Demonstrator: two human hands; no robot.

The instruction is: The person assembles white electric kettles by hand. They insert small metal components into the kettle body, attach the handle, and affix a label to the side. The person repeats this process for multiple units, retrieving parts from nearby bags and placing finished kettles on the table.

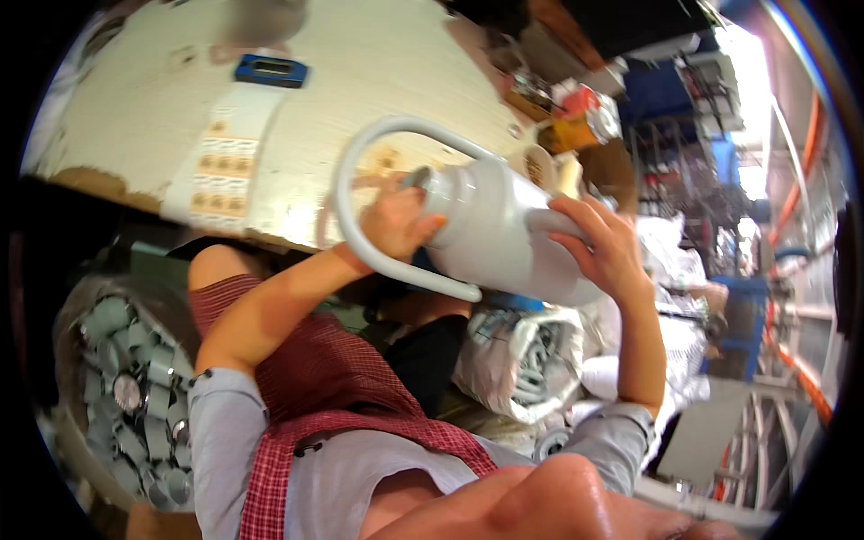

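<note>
A light grey plastic vessel [490,216] lies tilted in front of me, held above my lap by the table's edge. A long curved tube [346,171] of the same grey loops out from it and around my left wrist. My left hand [396,220] is closed at the vessel's narrow neck, beside a dark round opening; some of its fingers are hidden. With bent fingers, my right hand [605,243] grips a short grey bar on the vessel's other side. I cannot tell exactly what kind of vessel it is.
On the cream table [360,72] are a blue device [271,70] and a strip of labels [223,171]. A container of grey parts [135,396] stands at left; a white sack [531,360] of grey pieces is below the vessel. Racks and hoses line the right.
</note>
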